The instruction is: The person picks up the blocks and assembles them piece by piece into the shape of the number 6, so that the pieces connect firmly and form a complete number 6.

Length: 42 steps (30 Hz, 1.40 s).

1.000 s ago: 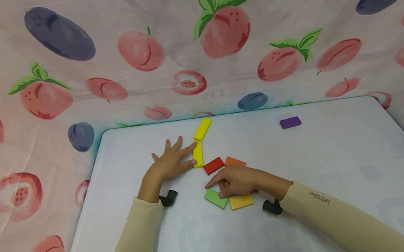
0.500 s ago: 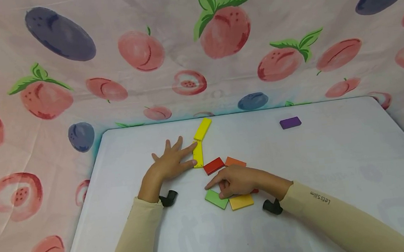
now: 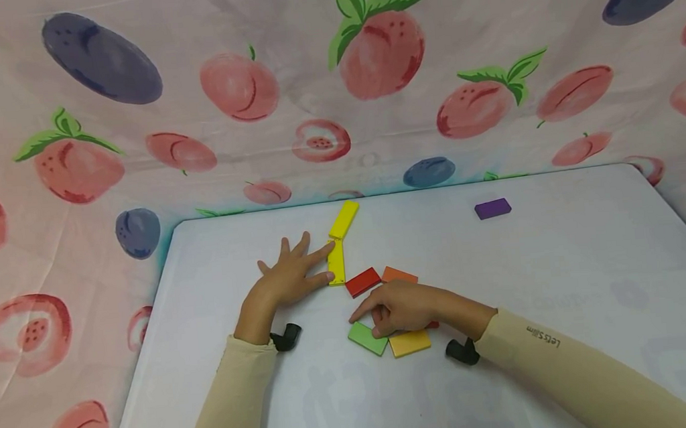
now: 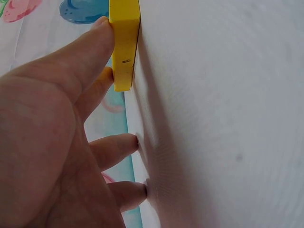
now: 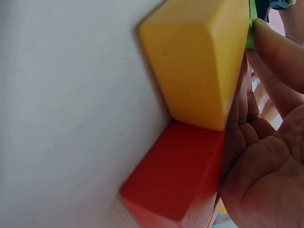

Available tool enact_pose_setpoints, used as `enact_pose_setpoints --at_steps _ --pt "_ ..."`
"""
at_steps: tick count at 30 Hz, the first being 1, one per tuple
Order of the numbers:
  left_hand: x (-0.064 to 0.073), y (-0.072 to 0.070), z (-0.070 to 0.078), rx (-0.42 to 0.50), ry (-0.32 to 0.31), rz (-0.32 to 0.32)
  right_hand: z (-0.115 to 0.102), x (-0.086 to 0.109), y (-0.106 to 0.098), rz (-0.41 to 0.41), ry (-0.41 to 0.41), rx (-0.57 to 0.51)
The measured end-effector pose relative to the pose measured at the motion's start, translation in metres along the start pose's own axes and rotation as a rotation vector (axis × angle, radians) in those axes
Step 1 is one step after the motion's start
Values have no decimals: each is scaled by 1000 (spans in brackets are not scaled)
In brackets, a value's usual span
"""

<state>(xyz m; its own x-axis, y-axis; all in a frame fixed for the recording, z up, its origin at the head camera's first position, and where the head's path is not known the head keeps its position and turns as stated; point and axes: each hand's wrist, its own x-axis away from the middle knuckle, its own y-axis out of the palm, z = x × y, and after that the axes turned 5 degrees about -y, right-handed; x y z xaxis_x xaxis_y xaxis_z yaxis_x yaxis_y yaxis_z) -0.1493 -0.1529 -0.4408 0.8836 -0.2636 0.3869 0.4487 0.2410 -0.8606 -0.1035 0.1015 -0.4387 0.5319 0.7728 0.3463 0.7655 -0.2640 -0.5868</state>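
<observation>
My left hand (image 3: 290, 275) spreads its fingers on the white tabletop. Its thumb and index fingertip touch the left side of a bright yellow block (image 3: 337, 265), whose far end meets a second yellow block (image 3: 345, 219) set at an angle. Over the ring of flat blocks lies my right hand (image 3: 407, 303). Its thumb touches the upper edge of a green block (image 3: 367, 340), and the index fingertip is at that block's far left corner. An amber block (image 3: 410, 344) adjoins the green one. A red block (image 5: 171, 166), mostly hidden by the hand in the head view, meets the amber one.
Beyond the right hand lie a red block (image 3: 363, 281) and an orange block (image 3: 399, 274), end to end. A purple block (image 3: 493, 208) sits apart at the back right of the table (image 3: 563, 244). A fruit-print cloth (image 3: 241, 148) hangs behind the table.
</observation>
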Motion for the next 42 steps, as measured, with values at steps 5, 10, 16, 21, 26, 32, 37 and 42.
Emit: enact_pose_setpoints --at_steps 5,10,16,21,26,32,37,42 --pt "0 0 0 0 3 3 0 0 -1 1 -2 -4" --pt "0 0 -1 -5 6 8 1 1 -3 7 -13 -35" --pt "-1 -1 -1 -10 5 7 5 7 -9 58 -2 -86" --pt "-1 -1 -1 -10 0 2 10 12 -19 148 7 -113" --pt "-1 -1 -2 -5 0 3 14 19 -31 259 28 -176" --pt "-1 -1 -2 15 11 4 23 30 -44 442 59 -168" --pt "-1 -1 -3 21 21 1 39 42 -57 572 88 -127" --pt "-1 0 -3 19 21 -5 53 54 -71 674 133 -82"
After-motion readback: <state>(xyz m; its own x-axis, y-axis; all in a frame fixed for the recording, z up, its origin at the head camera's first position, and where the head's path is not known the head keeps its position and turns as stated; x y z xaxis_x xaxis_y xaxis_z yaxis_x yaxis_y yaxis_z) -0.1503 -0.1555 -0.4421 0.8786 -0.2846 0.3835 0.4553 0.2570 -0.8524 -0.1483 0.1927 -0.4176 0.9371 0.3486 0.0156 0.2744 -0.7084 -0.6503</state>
